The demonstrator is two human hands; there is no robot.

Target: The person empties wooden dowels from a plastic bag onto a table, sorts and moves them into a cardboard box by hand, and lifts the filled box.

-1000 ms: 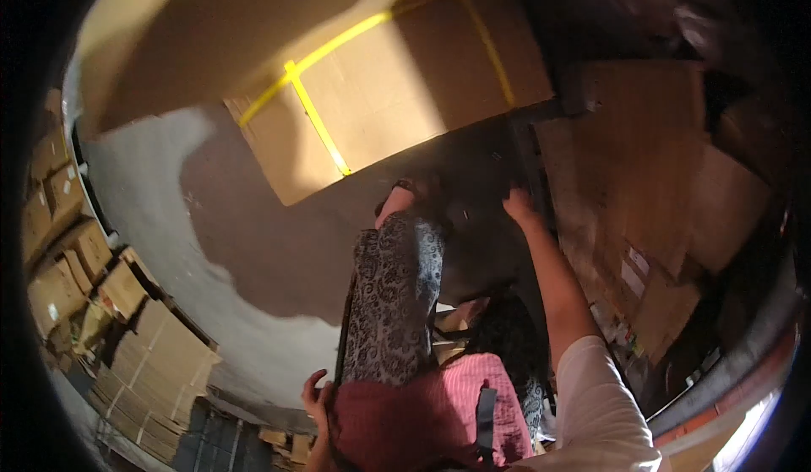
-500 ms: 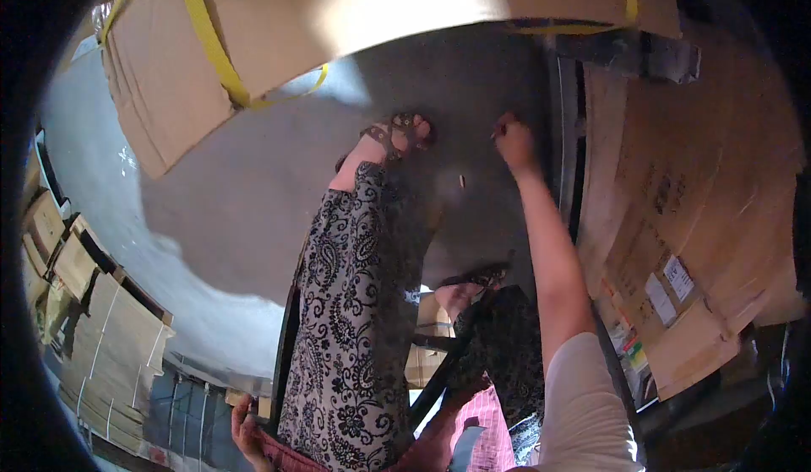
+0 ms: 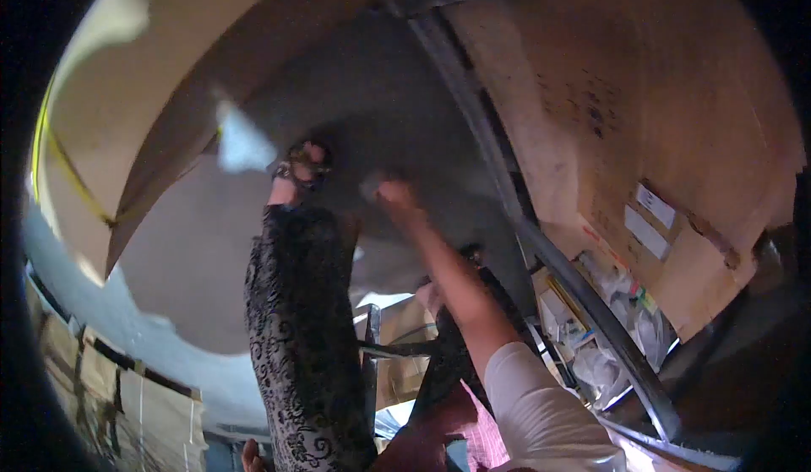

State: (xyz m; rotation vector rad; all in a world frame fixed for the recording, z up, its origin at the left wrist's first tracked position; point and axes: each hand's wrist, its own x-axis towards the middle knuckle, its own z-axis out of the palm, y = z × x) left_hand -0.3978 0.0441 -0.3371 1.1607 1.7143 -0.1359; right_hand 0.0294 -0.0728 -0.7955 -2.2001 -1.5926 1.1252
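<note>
My right hand (image 3: 393, 192) is low over the grey floor (image 3: 363, 92), between my two feet and right of my sandalled foot (image 3: 306, 166). Motion blurs its fingers, and whatever they may hold cannot be made out. Only a little of my left hand (image 3: 252, 457) shows at the bottom edge, beside the patterned trousers (image 3: 291, 337). Its fingers are mostly cut off there.
A large cardboard sheet with yellow strapping (image 3: 160, 67) hangs at the upper left. Big cardboard boxes (image 3: 625, 117) stand on the right behind a dark metal bar (image 3: 549, 257). Plastic bags (image 3: 600, 369) lie below them. More flattened cardboard (image 3: 156, 413) is at the lower left.
The view has turned. My right hand has moved left across the floor, nearer my sandalled foot. The yellow-strapped cardboard now sits farther left, and my left hand has mostly dropped out of view.
</note>
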